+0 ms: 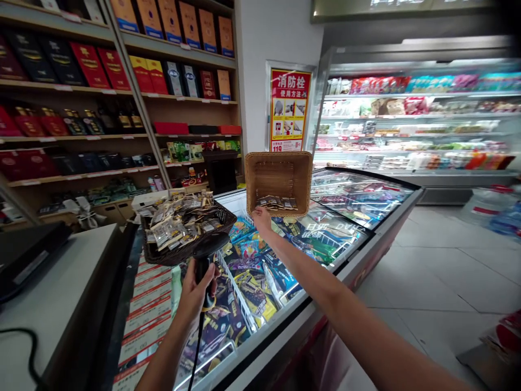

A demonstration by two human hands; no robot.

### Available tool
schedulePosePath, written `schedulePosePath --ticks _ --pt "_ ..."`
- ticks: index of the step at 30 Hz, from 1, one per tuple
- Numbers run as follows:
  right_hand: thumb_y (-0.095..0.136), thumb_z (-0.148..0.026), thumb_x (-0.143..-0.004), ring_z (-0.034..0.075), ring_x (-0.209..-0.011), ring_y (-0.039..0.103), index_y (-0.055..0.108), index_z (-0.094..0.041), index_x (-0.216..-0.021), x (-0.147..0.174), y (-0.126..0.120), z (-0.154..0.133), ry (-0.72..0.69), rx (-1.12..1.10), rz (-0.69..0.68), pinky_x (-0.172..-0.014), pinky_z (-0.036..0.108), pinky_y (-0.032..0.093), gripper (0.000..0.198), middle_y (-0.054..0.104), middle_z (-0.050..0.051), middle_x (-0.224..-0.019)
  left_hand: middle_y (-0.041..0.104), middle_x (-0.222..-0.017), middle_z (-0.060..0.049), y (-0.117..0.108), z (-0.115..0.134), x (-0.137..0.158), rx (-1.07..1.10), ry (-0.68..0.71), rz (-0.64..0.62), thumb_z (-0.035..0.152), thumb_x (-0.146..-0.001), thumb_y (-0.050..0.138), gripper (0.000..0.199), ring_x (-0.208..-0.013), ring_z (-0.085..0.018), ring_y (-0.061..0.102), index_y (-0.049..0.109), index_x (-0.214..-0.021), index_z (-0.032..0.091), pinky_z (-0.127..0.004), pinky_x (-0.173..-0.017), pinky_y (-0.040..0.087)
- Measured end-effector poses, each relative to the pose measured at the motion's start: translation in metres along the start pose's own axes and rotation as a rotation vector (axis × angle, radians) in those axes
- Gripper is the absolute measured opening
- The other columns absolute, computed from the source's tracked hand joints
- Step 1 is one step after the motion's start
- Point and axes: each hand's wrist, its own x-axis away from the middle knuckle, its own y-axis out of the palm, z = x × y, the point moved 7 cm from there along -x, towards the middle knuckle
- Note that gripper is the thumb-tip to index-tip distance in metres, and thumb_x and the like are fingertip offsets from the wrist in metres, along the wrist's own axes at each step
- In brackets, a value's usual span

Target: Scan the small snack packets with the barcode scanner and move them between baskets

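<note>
My left hand (197,285) is closed round the handle of a black handheld barcode scanner (210,245), its cord hanging down. Just beyond the scanner, a dark woven basket (157,251) is heaped with small clear-and-brown packets (179,214). With my right arm stretched forward, my right hand (260,216) grips the lower left rim of a tan wicker basket (279,168). This basket is tilted so that its inside faces me, and a few similar packets (277,202) lie along its lower side. My right fingertips are partly hidden at the rim.
A glass-topped chest freezer (260,296) full of packaged frozen goods runs below my hands. At left is a counter (77,271) with a black device (30,258). Shelves of boxes (91,65) stand behind, and a refrigerated display (419,117) lines the right.
</note>
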Motion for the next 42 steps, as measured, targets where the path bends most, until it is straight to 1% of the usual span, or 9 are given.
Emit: schedulePosePath --ticks 3,8,14,17,22,27,32,37,42 --pt "0.058 -0.027 -0.096 0.021 -0.102 0.065 0.072 -0.019 -0.108 0.029 0.028 -0.022 -0.225 0.313 -0.096 -0.102 0.036 0.048 0.020 0.072 0.011 -0.118 0.062 -0.069 0.006 -0.006 0.000 0.000 0.045 0.025 0.083 0.057 -0.077 0.085 0.047 -0.044 -0.006 0.047 0.056 -0.093 0.023 -0.018 -0.042 0.036" --pt "0.060 -0.037 -0.102 0.031 -0.125 0.058 0.076 -0.020 -0.100 0.052 0.104 -0.064 -0.532 0.649 -0.412 -0.113 0.044 0.035 0.023 0.075 0.014 -0.108 0.060 -0.069 0.008 -0.024 0.014 0.000 0.120 0.121 0.246 0.054 -0.077 0.086 0.047 -0.045 -0.006 0.049 0.054 -0.095 0.024 -0.019 -0.042 0.037" --pt "0.086 -0.065 -0.075 0.038 -0.119 0.066 0.072 -0.019 -0.117 0.031 0.156 -0.058 -0.201 0.697 -0.466 -0.108 0.050 0.040 0.064 0.077 0.017 -0.102 0.059 -0.069 0.009 -0.035 0.018 -0.002 0.158 0.118 0.317 0.053 -0.077 0.086 0.048 -0.045 -0.006 0.049 0.053 -0.097 0.024 -0.019 -0.042 0.037" --pt "0.093 -0.055 -0.068 0.040 -0.120 0.067 0.073 -0.020 -0.111 0.028 0.159 -0.054 -0.110 0.668 -0.442 -0.104 0.050 0.043 0.059 0.077 0.018 -0.107 0.059 -0.068 0.009 -0.033 0.016 -0.001 0.151 0.087 0.314 0.055 -0.076 0.086 0.050 -0.047 -0.007 0.050 0.052 -0.095 0.024 -0.019 -0.043 0.039" --pt "0.088 -0.019 -0.068 0.035 -0.115 0.068 0.070 -0.024 -0.117 0.034 0.138 -0.056 -0.114 0.621 -0.389 -0.093 0.042 0.049 0.053 0.075 0.014 -0.121 0.061 -0.068 0.009 -0.031 0.016 -0.001 0.141 0.088 0.289 0.054 -0.077 0.086 0.049 -0.046 -0.007 0.051 0.052 -0.096 0.024 -0.019 -0.044 0.040" --pt "0.075 -0.029 -0.080 0.023 -0.101 0.068 0.069 -0.023 -0.101 0.038 0.082 -0.053 0.012 0.112 -0.218 -0.084 0.032 0.051 0.023 0.075 0.005 -0.104 0.060 -0.067 0.009 -0.030 0.012 -0.004 0.126 0.081 0.267 0.055 -0.077 0.086 0.049 -0.045 -0.007 0.050 0.052 -0.095 0.025 -0.019 -0.042 0.039" --pt "0.076 -0.035 -0.073 0.020 -0.089 0.067 0.063 -0.023 -0.093 0.053 0.028 -0.022 0.237 -0.359 -0.181 -0.072 0.030 0.053 0.026 0.072 0.003 -0.101 0.061 -0.071 0.008 -0.025 0.005 -0.005 0.082 0.049 0.205 0.054 -0.079 0.084 0.046 -0.044 -0.006 0.050 0.053 -0.096 0.025 -0.019 -0.042 0.039" --pt "0.080 -0.032 -0.067 0.022 -0.087 0.069 0.057 -0.025 -0.094 0.063 -0.012 0.020 0.312 -0.427 -0.069 -0.074 0.032 0.054 0.036 0.073 0.001 -0.093 0.061 -0.069 0.008 -0.018 -0.004 -0.006 0.032 0.019 0.133 0.053 -0.080 0.084 0.045 -0.045 -0.007 0.050 0.053 -0.093 0.024 -0.018 -0.041 0.037" --pt "0.085 -0.024 -0.061 0.019 -0.085 0.070 0.054 -0.026 -0.096 0.059 -0.019 0.036 0.339 -0.489 -0.062 -0.076 0.032 0.055 0.047 0.072 -0.002 -0.090 0.063 -0.071 0.008 -0.018 -0.008 -0.008 0.014 -0.007 0.114 0.055 -0.077 0.086 0.049 -0.046 -0.007 0.051 0.054 -0.095 0.024 -0.019 -0.041 0.037"
